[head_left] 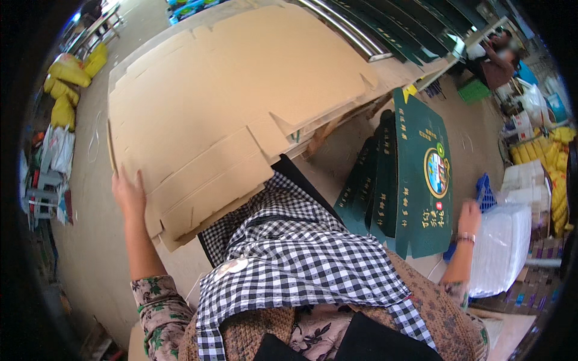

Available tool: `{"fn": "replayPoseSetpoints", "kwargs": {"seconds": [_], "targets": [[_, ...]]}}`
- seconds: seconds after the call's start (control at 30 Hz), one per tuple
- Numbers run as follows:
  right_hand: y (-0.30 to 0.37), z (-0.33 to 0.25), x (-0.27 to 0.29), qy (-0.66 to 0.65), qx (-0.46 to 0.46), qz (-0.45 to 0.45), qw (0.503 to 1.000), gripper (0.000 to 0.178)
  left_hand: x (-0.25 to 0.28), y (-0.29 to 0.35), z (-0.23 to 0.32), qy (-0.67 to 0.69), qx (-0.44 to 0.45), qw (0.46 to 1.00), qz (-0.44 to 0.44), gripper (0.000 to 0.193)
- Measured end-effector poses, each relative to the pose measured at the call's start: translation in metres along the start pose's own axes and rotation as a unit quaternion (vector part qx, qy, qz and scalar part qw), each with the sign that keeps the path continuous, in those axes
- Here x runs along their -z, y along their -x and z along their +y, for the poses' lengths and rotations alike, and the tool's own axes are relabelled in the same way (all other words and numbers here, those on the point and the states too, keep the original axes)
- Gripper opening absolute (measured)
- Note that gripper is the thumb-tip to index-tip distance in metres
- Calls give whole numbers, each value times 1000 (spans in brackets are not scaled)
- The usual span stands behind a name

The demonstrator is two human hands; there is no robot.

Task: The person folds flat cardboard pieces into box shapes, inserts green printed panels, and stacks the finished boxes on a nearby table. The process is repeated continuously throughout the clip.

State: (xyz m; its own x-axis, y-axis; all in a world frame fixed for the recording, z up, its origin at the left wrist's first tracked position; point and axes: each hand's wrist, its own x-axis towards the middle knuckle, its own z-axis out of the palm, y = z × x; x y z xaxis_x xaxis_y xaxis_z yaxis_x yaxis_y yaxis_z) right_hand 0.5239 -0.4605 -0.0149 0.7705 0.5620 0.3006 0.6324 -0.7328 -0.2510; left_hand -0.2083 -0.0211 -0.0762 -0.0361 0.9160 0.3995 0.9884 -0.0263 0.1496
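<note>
- Black-and-white checked apron (pixel 307 259) lay nearest, worn over a brown knitted garment (pixel 415 283), with flowered sleeves (pixel 159 301) at the forearms.
- Flat brown cardboard sheet (pixel 223 90), cut with slots and flaps, covered most of the table (pixel 394 71) ahead; its near corner jutted over the edge toward the apron.
- Left hand (pixel 128 189) touched the sheet's left edge, thumb and fingers apart; whether they clamped it, I could not tell.
- Right hand (pixel 469 218) was well away from the sheet, blurred, its fingers curled together; I could not tell whether it held anything. It was near a white plastic-looking stack (pixel 503 249) and a blue mesh basket (pixel 484 191).
- Dark green boxes (pixel 415 174) with gold lettering stood in a leaning row between the table and that hand.
- Yellow sacks (pixel 67 71) lay on the floor (pixel 90 265) at far left.
- Another person (pixel 498 67) was at far right, near a green crate (pixel 474 91).
</note>
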Motion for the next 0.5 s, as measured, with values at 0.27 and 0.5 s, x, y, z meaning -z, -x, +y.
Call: {"fn": "replayPoseSetpoints", "kwargs": {"seconds": [0.27,0.5], "targets": [[-172,-357,-204,-57,244,-67,966,84,22,65,-41,248,137,952,-120,43],[-263,-382,-220,19,-12,-161,987,84,26,94,-8,46,137,985,-95,50]]}}
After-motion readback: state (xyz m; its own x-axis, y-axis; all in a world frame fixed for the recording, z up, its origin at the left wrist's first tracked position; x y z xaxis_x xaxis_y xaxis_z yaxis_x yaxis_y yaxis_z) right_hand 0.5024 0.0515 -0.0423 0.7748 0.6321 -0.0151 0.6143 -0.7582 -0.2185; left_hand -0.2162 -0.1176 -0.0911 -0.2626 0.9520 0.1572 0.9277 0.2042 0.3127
